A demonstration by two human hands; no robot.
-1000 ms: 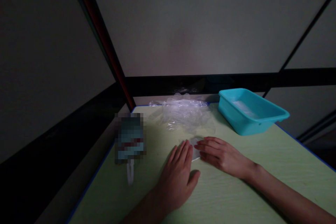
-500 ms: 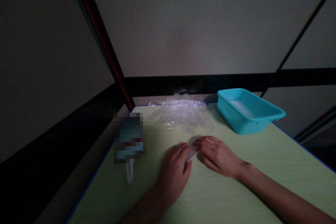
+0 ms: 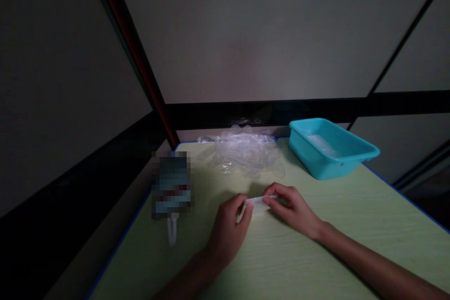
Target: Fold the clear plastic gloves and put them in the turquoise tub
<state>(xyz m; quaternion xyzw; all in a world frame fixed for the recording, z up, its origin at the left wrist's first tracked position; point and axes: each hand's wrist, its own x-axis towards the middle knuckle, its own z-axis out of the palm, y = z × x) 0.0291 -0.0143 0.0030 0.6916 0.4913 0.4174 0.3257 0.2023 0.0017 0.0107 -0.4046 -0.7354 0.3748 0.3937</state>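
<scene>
Head view, forward, down over table (image 3: 362, 206)

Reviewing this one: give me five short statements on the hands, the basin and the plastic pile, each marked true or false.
1. The left hand and right hand both hold the thin plastic piece. True.
2. The pile of clear plastic lies left of the turquoise basin. True.
3. The turquoise basin is upside down. False: its opening faces up.
4. Something pale lies inside the basin. True.
5. The pile is nearer the camera than the hands. False: it lies beyond them.
</scene>
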